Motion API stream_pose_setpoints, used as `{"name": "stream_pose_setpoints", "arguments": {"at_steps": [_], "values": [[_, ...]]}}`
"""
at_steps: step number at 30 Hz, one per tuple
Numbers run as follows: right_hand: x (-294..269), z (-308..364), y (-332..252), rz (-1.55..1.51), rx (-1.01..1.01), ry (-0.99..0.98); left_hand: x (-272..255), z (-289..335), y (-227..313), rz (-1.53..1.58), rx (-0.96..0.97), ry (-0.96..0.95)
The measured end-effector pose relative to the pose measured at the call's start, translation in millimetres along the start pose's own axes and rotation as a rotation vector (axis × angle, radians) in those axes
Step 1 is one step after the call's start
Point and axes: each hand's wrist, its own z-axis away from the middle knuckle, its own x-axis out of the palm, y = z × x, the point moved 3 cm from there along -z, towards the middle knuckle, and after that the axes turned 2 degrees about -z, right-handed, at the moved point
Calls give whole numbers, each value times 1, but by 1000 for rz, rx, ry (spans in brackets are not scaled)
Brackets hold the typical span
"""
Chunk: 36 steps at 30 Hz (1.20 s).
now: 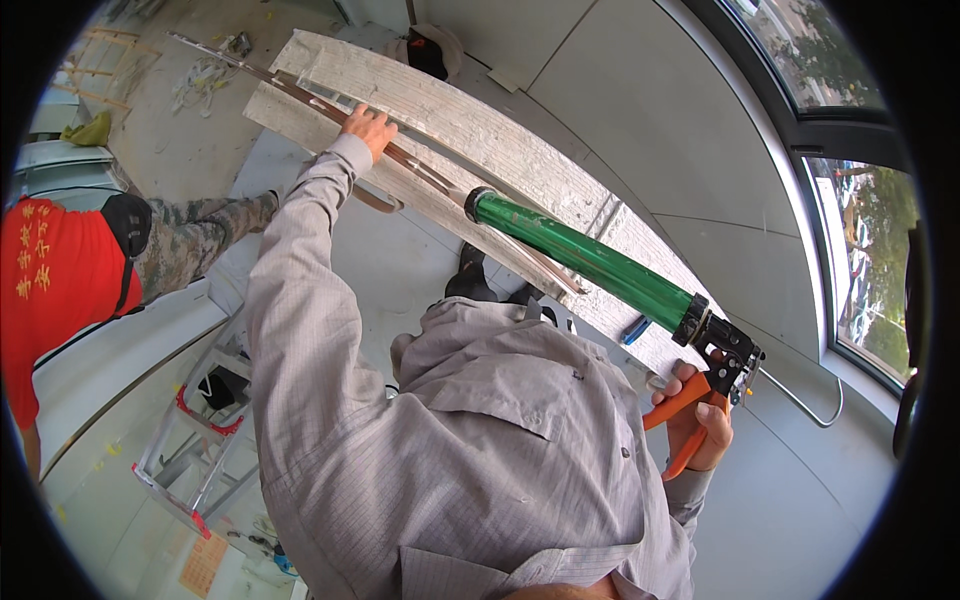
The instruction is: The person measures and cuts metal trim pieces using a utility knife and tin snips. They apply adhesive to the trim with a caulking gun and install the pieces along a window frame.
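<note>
My right hand (708, 437) is wrapped round the orange handle and trigger of a caulking gun (590, 262) with a green barrel and a bent steel rod at its back. The barrel slants up and left across a pale, rough wooden plank (450, 130); its tip lies over a long brown trim strip (410, 165). My left hand (370, 132) has its fingers closed over this strip, farther up its length. The strip runs along the plank, its far end sticking out past the plank's end. What touches the nozzle's tip is too small to tell.
A blue tool (636, 330) lies on the plank near the gun. At left stand a person in a red shirt (70, 265) and a stepladder (205, 430). A black and white bag-like thing (428, 52) sits beyond the plank. A window (865, 250) is at right.
</note>
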Motion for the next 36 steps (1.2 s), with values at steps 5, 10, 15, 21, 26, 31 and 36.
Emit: {"name": "stream_pose_setpoints", "arguments": {"at_steps": [5,10,15,21,26,31,36], "values": [[-2,2,0,-11,-3,27,21,-3,-18,-46,-47,-49],[-4,4,-2,10,0,30,43,-5,-32,-1,-135,-62],[-5,5,-2,21,0,20,44,-5,-15,-33,-48,-66],[-6,5,-4,41,-6,16,12,-5,69,112,256,75],[-6,3,-6,61,-3,3,3,-11,78,182,256,60],[-7,2,-6,47,-4,11,2,-11,85,218,328,114],[-10,3,-9,59,-4,7,-3,-24,111,278,357,-20]]}}
